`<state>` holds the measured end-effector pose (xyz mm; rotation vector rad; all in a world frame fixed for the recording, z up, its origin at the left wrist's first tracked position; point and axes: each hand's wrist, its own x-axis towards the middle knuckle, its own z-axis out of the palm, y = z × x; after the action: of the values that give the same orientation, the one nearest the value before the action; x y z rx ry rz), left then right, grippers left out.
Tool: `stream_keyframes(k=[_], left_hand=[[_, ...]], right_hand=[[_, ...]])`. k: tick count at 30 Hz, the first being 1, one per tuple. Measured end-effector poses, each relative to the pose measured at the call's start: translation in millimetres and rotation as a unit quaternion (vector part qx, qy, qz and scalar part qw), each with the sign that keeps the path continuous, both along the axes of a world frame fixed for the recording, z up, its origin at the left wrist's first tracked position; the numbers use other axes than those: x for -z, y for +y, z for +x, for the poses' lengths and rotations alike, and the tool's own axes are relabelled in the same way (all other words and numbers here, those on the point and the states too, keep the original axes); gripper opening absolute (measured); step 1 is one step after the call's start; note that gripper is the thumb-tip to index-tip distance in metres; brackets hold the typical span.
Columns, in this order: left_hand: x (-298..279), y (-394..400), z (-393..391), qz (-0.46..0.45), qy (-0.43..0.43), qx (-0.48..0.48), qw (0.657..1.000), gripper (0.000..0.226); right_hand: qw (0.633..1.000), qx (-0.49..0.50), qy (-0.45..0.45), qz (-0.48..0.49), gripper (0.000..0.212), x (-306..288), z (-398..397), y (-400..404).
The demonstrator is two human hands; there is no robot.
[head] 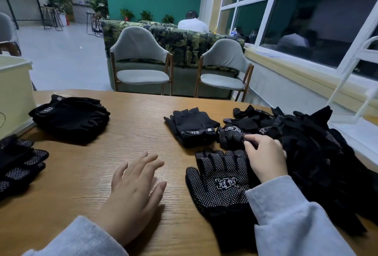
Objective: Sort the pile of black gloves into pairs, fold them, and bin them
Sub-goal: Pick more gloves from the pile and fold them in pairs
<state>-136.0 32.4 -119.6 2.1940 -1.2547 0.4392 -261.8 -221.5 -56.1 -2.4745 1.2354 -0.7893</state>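
A loose pile of black gloves (311, 145) covers the right side of the wooden table (135, 133). A dotted glove (218, 184) with a white logo lies flat, palm up, in front of the pile. My right hand (266, 157) reaches into the pile's near edge, its fingertips pinching another dotted glove (233, 136). My left hand (137, 188) hovers flat over bare wood, fingers straight and holding nothing. A plain fingerless pair (191, 127) lies mid-table. A folded stack of plain gloves (70, 117) sits at the far left, and dotted gloves (18, 161) lie at the left edge.
A pale yellow bin (14, 92) stands at the table's left edge. Two grey chairs (141, 61) face the table's far side, with a leaf-patterned sofa behind them and a seated person beyond it. A white window ledge and rack run along the right.
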Motion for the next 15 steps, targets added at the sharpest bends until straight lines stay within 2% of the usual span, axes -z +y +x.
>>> stream_keyframes(k=[7,11,15], left_hand=[[-0.7,3.5,-3.1,-0.005,0.021,0.021,1.000,0.044],[-1.4,3.5,-4.8,0.005,0.022,0.027,0.999,0.046],[-1.0,3.9,-5.0,-0.004,0.062,0.037,0.997,0.054]], right_hand=[[0.998,-0.007,-0.052,0.037,0.003,-0.2,-4.2,-5.2],[0.997,-0.012,-0.068,0.030,0.007,-3.5,-7.1,-4.0],[0.987,-0.022,-0.158,0.004,0.007,-8.6,-5.8,-1.6]])
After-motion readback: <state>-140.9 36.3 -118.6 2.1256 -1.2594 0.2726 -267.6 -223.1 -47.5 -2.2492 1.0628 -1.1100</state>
